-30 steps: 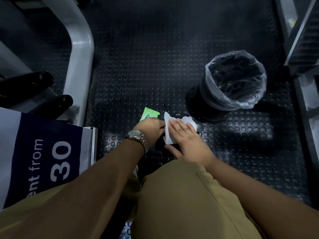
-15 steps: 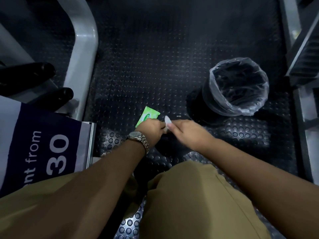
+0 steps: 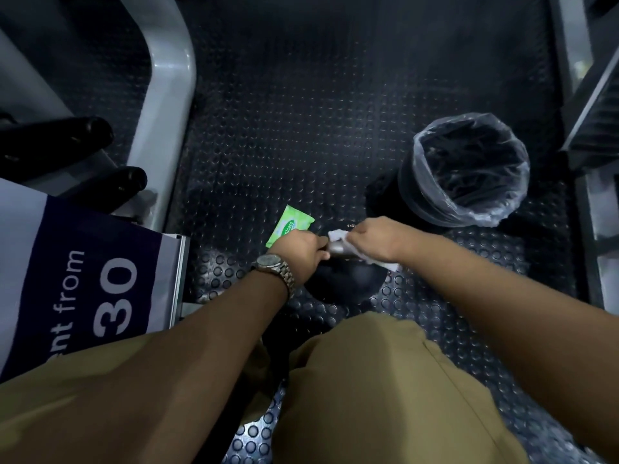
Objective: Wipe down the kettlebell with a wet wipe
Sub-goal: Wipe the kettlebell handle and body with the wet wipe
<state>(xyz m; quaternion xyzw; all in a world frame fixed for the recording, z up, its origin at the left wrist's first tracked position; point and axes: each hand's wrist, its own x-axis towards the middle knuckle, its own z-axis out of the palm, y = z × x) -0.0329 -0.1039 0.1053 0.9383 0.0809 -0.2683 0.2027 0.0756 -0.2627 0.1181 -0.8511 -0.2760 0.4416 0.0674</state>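
The kettlebell (image 3: 341, 279) sits on the floor (image 3: 301, 145), beside the bin (image 3: 469, 169). The left hand (image 3: 298, 251) (watch (image 3: 269, 261) on its wrist) grips its handle (image 3: 338, 250). The right hand (image 3: 376, 239) clutches the wipe (image 3: 336, 235), apparently wrapped over that handle.

Left hand (image 3: 298, 252) grips the kettlebell handle (image 3: 336, 250); right hand (image 3: 371, 239) holds wipe (image 3: 336, 235) there.

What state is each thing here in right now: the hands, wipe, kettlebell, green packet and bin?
kettlebell: standing, handle up.
wipe: crumpled, wrapped on the handle.
left hand: grips the handle.
right hand: holds the wipe against the handle.
packet: lying flat; open or sealed, cannot tell.
bin: upright, lined with a clear bag; contents too dark to see.
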